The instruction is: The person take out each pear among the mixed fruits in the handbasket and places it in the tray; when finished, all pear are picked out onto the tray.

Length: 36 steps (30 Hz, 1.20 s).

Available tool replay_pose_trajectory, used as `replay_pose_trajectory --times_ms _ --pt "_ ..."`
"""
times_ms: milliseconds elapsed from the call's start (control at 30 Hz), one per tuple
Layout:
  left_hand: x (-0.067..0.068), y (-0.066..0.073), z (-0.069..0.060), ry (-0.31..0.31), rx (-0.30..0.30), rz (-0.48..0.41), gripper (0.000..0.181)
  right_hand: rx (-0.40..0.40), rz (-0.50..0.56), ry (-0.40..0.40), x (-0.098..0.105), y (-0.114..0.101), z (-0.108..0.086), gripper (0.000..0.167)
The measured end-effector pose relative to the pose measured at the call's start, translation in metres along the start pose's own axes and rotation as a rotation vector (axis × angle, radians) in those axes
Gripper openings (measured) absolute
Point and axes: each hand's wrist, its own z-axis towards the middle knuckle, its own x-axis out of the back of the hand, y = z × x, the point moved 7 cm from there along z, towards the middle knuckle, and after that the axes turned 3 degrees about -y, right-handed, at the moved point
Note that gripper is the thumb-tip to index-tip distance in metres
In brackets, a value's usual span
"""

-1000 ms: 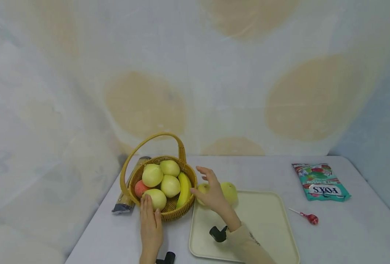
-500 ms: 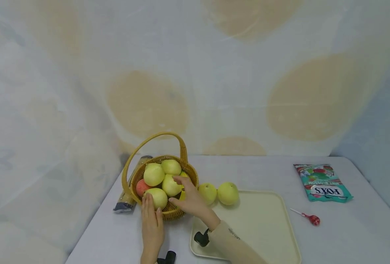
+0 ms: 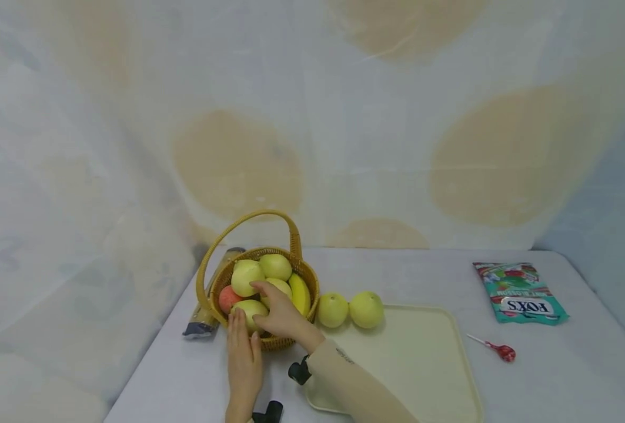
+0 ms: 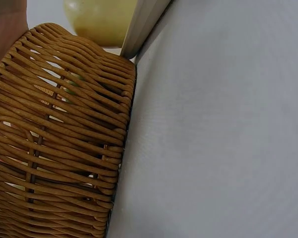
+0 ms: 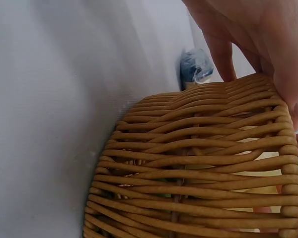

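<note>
A wicker basket (image 3: 312, 282) with a tall arched handle holds several round yellow-green fruits (image 3: 275, 267), a red fruit (image 3: 229, 299) and a banana (image 3: 299, 295). My left hand (image 3: 244, 361) rests against the basket's near side, straight fingertips by the front yellow-green fruit (image 3: 249, 308). Over the basket's right front reaches my right hand (image 3: 280, 314), thumb and index apart above the fruits. Whether it touches one is hidden. Close up, the woven wall (image 4: 64, 139) fills the left wrist view, and the right hand (image 5: 258, 39) lies at the rim in the right wrist view.
Two yellow-green fruits (image 3: 367, 309) sit at the back left of a cream tray (image 3: 418, 358). A red lollipop (image 3: 504, 352) and a green FOX'S candy bag (image 3: 524, 296) lie right of it. A long packet (image 3: 201, 326) lies behind the basket's left side.
My right hand has moved left from beside the two fruits on the tray to over the basket's fruits. My left hand has stayed at the basket.
</note>
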Motion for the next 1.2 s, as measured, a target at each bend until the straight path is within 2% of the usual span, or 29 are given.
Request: replay_pose_trajectory --times_ms 133,233,367,500,700,933,1200 --pt "0.0 0.002 -0.001 0.024 -0.025 0.013 0.051 -0.021 -0.012 -0.026 -0.003 0.003 0.005 0.066" --pt "0.0 0.001 -0.001 0.03 -0.015 0.012 0.051 -0.031 -0.029 -0.044 -0.004 0.003 0.006 0.068" --pt "0.0 -0.001 0.0 -0.007 0.019 0.007 0.052 -0.044 -0.049 -0.064 -0.007 0.003 0.008 0.069" --pt "-0.001 -0.001 0.0 -0.024 0.025 0.013 0.053 -0.051 -0.092 -0.096 -0.011 0.001 0.01 0.065" --pt "-0.002 0.0 0.001 -0.014 0.008 0.02 0.053 -0.028 -0.141 -0.109 -0.014 0.001 0.013 0.06" --pt "-0.001 0.0 0.0 -0.033 0.056 0.013 0.053 0.008 -0.187 -0.122 -0.016 -0.002 0.016 0.052" --pt "0.002 0.0 0.0 -0.024 0.051 0.001 0.052 0.007 -0.245 -0.195 -0.027 -0.002 0.019 0.047"
